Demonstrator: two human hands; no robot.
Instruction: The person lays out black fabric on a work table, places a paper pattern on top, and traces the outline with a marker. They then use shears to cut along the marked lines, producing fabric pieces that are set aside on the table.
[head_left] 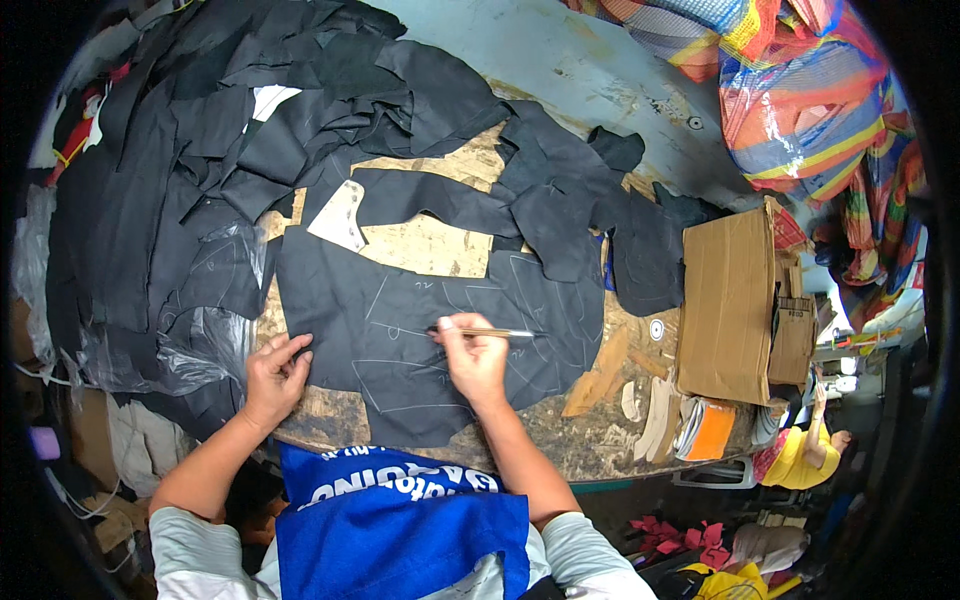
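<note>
Head camera view, looking down at a worn wooden tabletop with a curved near edge, in a crowded workroom. Beyond its far side runs a scuffed grey-blue surface; at the far right bulge woven plastic bags striped in blue, orange and yellow. Off to the right, a person in a yellow top appears small.

Limp, smooth black pieces are heaped across the far and left parts, with crinkled clear plastic among them. A broad black sheet lies flat in the near middle, drawn with thin white angular outlines. On its far left edge sits a small white pattern piece, pointed and slightly curved. To the right stand a brown cardboard box and, nearer, an orange stack.

The right hand reaches over the sheet's middle, its grip clamped on a slim pen lying nearly sideways, silver end toward the right; whether the pen touches the sheet cannot be told. The left hand rests at the sheet's left edge, thumb and fingers slightly apart.
</note>
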